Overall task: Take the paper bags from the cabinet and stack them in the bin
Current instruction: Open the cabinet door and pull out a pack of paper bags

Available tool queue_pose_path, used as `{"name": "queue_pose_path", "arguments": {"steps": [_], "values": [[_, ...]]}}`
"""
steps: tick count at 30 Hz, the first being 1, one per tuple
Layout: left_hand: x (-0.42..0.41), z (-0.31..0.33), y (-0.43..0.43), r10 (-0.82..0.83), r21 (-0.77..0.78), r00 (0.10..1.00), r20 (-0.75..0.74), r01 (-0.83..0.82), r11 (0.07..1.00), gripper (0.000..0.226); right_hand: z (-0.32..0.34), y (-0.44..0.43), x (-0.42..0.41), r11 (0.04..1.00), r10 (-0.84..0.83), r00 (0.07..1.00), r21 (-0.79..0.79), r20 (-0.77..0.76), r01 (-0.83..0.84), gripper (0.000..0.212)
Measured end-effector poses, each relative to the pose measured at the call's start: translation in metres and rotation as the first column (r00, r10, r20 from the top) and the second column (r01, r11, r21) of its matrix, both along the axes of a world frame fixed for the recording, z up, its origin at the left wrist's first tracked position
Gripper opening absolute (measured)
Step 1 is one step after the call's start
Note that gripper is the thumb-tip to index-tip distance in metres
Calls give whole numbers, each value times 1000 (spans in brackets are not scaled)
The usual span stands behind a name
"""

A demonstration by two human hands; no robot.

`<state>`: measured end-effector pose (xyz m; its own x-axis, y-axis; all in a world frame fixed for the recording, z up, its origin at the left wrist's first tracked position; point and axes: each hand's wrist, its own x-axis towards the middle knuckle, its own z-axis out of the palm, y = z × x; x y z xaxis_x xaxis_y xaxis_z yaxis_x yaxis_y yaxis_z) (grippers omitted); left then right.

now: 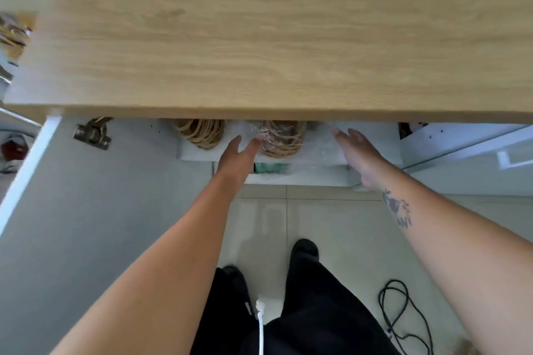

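head view shows the left hand [239,157] with fingers straight and spread, holding nothing. its fingertips are right at the left edge of the wrapped bundle of paper bags [284,138], but blur hides whether they touch. the right hand [359,154] is likewise flat and empty, a little apart to the right of that bundle. the two hands flank it, so no grasp is made yet.

the bundle sits on a white shelf [190,154] of the cabinet [302,180], just below the centre of the frame, tucked under the edge of the wooden worktop [259,37]. a second bundle [202,132] lies beside it to the left. the open cabinet door [86,210] fills the lower left.

risks, as i judge them: the clear wrap looks slick, so a squeeze from the sides could slip or let bags slide out. the worktop hides most of the bundle, so the hands work half blind and may knock its edge. the black cable [403,311] on the floor at lower right could catch a foot.

the bags look tan, with twisted loop handles facing out, and the middle lot is under glossy film.
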<state>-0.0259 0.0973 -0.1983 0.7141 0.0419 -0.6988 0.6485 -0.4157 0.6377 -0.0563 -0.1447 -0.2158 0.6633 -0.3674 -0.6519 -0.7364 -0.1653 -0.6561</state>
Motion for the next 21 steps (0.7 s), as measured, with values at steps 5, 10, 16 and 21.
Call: {"name": "queue_pose_path", "arguments": {"steps": [5,10,16,21], "values": [[17,-36,-22,49,-142,996,-68,-59,988,113,-39,13,21,993,-7,1000,119,23,4,86],[30,-53,-35,86,-220,994,-73,-100,970,86,-57,24,36,981,-74,995,184,65,61,106],[32,-64,-37,178,-156,982,-67,-186,970,80,-55,32,39,983,-41,996,183,78,26,55],[-1,-69,-17,231,-111,970,-79,-239,965,63,-57,46,5,986,2,1000,167,-10,-1,47]]}}
